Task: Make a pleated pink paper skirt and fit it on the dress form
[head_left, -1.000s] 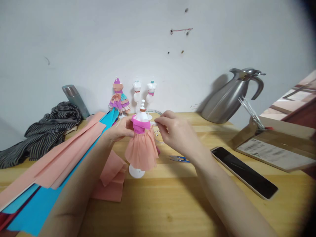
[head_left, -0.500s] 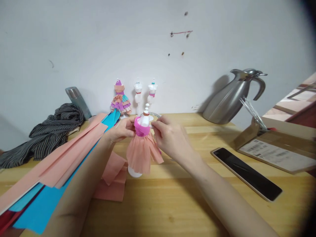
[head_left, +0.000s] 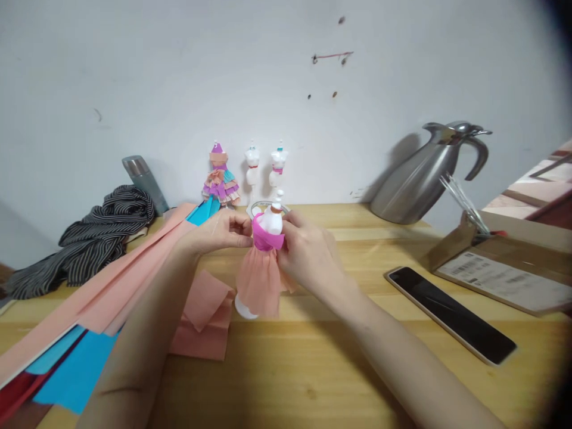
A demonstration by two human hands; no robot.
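Observation:
A small white mannequin (head_left: 271, 221) on a round base stands on the wooden table (head_left: 313, 369), tilted to the right. It wears a magenta paper bodice (head_left: 264, 239) and a peach crepe-paper skirt (head_left: 259, 280). My left hand (head_left: 218, 231) pinches the bodice on its left side. My right hand (head_left: 306, 250) has its fingers closed round the bodice and waist on the right. A folded peach paper piece (head_left: 201, 319) lies just left of the base.
Long peach and blue paper strips (head_left: 89, 316) lie at the left. A striped cloth (head_left: 93, 235) and a grey flask (head_left: 143, 182) are behind them. A dressed mannequin (head_left: 218, 179) and two bare ones (head_left: 266, 167) stand by the wall. At the right are a steel jug (head_left: 424, 173), a phone (head_left: 451, 313) and a cardboard box (head_left: 500, 268).
The mannequin has been turned and tipped to the right. My right hand has come down from its shoulder to close round the bodice; my left hand stays pinched on it.

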